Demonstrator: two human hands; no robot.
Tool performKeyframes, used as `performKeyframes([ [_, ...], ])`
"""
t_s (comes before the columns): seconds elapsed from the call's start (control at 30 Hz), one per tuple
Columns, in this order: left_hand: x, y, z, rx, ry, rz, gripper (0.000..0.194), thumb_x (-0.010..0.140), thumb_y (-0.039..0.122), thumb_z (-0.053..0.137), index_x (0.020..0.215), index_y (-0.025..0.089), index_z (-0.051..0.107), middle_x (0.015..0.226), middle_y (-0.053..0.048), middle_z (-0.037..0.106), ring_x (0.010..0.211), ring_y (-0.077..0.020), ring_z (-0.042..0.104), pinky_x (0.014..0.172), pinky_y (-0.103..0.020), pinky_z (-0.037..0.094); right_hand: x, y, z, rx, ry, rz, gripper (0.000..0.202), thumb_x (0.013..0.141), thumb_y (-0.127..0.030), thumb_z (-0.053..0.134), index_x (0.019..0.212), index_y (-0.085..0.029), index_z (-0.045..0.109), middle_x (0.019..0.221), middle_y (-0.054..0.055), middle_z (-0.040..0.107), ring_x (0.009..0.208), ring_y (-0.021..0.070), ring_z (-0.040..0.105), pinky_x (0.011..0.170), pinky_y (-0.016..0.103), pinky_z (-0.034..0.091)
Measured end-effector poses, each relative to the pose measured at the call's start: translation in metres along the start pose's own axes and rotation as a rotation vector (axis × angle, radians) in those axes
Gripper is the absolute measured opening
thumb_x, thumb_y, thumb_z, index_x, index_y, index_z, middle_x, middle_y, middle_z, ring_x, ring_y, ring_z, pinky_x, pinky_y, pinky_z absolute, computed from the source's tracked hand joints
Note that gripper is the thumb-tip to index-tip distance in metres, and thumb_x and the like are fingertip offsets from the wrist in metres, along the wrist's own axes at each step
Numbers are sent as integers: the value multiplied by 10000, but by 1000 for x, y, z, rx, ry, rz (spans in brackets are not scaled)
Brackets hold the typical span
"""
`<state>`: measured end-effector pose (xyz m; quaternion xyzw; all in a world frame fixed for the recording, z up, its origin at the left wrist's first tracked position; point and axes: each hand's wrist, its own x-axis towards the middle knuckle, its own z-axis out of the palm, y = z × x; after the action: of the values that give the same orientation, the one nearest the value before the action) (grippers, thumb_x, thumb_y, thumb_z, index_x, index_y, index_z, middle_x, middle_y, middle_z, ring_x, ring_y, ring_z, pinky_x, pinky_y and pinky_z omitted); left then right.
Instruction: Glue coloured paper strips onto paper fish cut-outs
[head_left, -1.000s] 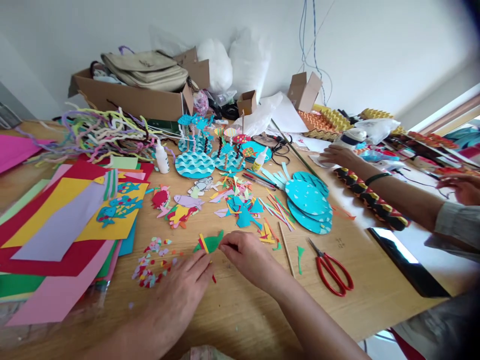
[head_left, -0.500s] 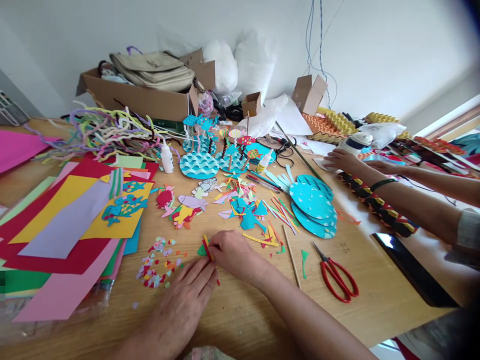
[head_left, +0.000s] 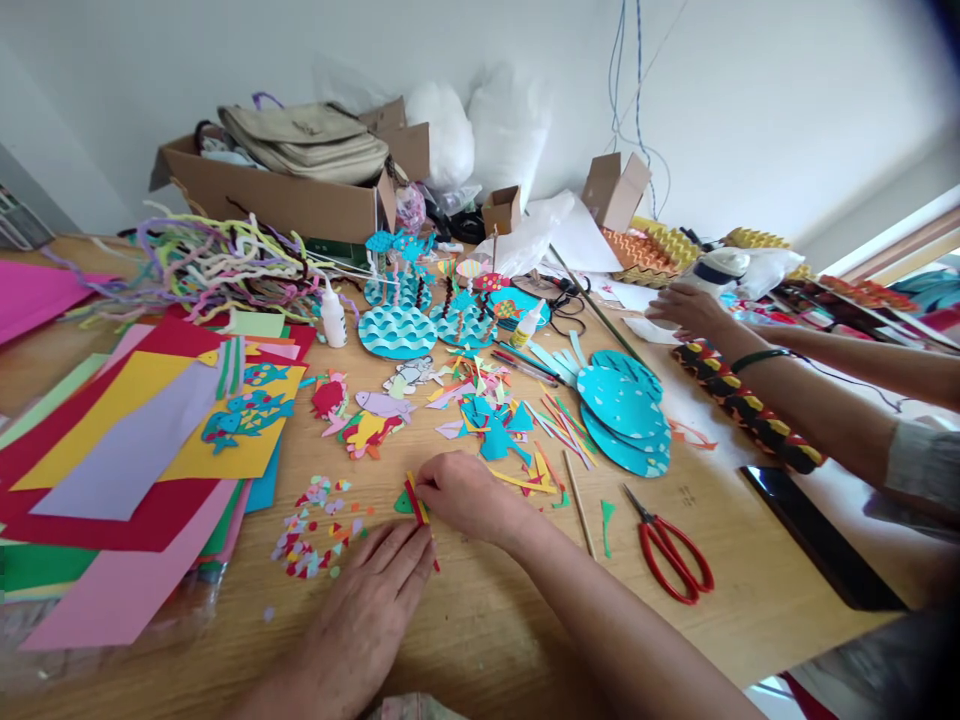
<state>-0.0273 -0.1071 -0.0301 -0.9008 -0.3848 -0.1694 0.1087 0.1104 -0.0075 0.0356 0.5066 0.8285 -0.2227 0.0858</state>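
Note:
A small green paper fish (head_left: 404, 502) lies on the wooden table, crossed by thin red and yellow paper strips (head_left: 417, 498). My left hand (head_left: 379, 575) lies flat over the lower end of the strips, fingers stretched out. Fingertips of my right hand (head_left: 457, 492) are pinched together at the strips' upper part, just right of the fish; they hide some of it. Left of my hands are scattered paper confetti dots (head_left: 319, 530). Cut paper fish (head_left: 375, 420) lie beyond them. Red-handled scissors (head_left: 670, 550) and a wooden stick (head_left: 580, 503) rest to the right.
Coloured paper sheets (head_left: 180, 430) cover the left side. Glue bottles (head_left: 333, 318), blue discs (head_left: 622, 402) and pipe cleaners (head_left: 217, 265) stand or lie farther back. Another person's hands (head_left: 694, 308) hold something white at the right, beyond a black phone-like slab (head_left: 817, 540).
My right hand has shifted slightly up at the strips, showing more of them. My left hand stays nearly still. The other person's arms have moved slightly.

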Motion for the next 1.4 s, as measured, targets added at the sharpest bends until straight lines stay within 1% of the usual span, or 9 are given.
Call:
performKeyframes([
  [0.17,2,2,-1,12,81,-28,433,907,55,182,1010,163,588,1064,7,628,993,-147,526,883,-295,361,8,-1,-1,-15,10,6,299,786,-226,409,831,-158,696,835,89,686,734,165,598,563,228,351],
  [0.27,1,4,1,9,80,-33,431,899,42,188,1026,165,580,1081,10,621,1014,-149,516,900,-297,348,7,-1,-3,-9,21,-15,318,800,-216,382,875,-167,687,860,75,685,752,150,594,590,219,360],
  [0.4,1,6,1,-1,76,-56,424,890,38,195,1039,159,574,1081,-2,619,1018,-156,513,907,-304,345,-1,-3,-5,-7,-36,-41,274,766,-231,431,792,-185,700,769,48,689,690,139,591,551,208,357],
  [0.53,0,6,1,1,62,-66,423,869,19,210,1040,157,572,1087,-5,615,1026,-159,507,911,-310,345,1,-5,-2,-36,-39,-12,293,769,-227,418,802,-165,702,796,82,691,704,164,604,546,224,364],
  [0.7,-3,4,4,8,67,-14,427,831,-16,245,1068,153,558,1104,-3,609,1036,-162,501,911,-318,347,3,-6,-5,-72,9,-5,329,802,-211,373,881,-154,687,899,106,681,812,188,610,633,246,396],
  [0.87,-1,3,3,5,83,-24,433,842,-7,226,1055,159,565,1076,3,621,1023,-156,505,910,-304,341,-3,-11,-9,-87,-55,-20,302,782,-230,411,817,-151,701,818,110,693,753,203,628,584,247,404],
  [1.03,1,2,1,-6,97,-12,420,842,5,243,1046,167,573,1082,9,622,1016,-155,505,895,-300,347,5,-9,-10,-106,-31,12,330,795,-205,376,885,-131,685,899,140,679,797,217,624,623,270,419],
  [1.23,1,1,1,-15,95,-18,419,837,3,248,1043,165,575,1076,-1,623,1012,-161,507,890,-304,357,9,-5,-11,-95,-55,-28,269,768,-263,443,847,-195,691,856,76,691,787,193,622,614,243,418],
  [1.4,-3,1,3,-41,59,6,411,830,16,271,1083,176,552,1128,-18,593,1083,-170,468,902,-315,373,14,-6,-13,-113,-8,-14,328,788,-203,374,906,-152,676,914,124,676,812,212,616,623,271,421],
])
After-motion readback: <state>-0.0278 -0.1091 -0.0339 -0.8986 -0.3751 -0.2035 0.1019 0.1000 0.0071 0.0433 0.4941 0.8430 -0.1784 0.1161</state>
